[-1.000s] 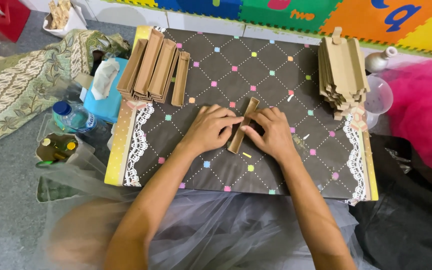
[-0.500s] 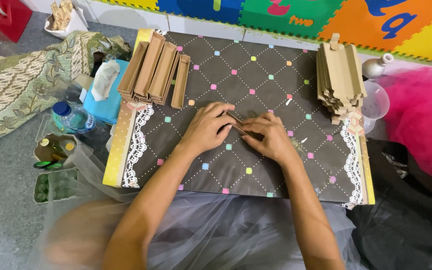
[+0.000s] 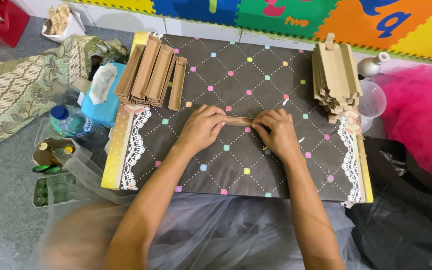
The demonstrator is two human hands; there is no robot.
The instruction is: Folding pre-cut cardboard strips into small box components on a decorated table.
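**Two hands pinch a thin cardboard strip at mid-board**

At the upper left of the frame, folded cardboard channels lie in a row on the dark quilted board, beside a blue tissue pack and a water bottle on the floor. At centre, the left hand and right hand each close a grip on one end of a brown cardboard strip, held flat and level just above the board. The strip looks light, thin and easily creased, best held by its ends or folded edges. Open board lies below the hands; at upper right, a stack of flat cardboard pieces stands near the lace edge.
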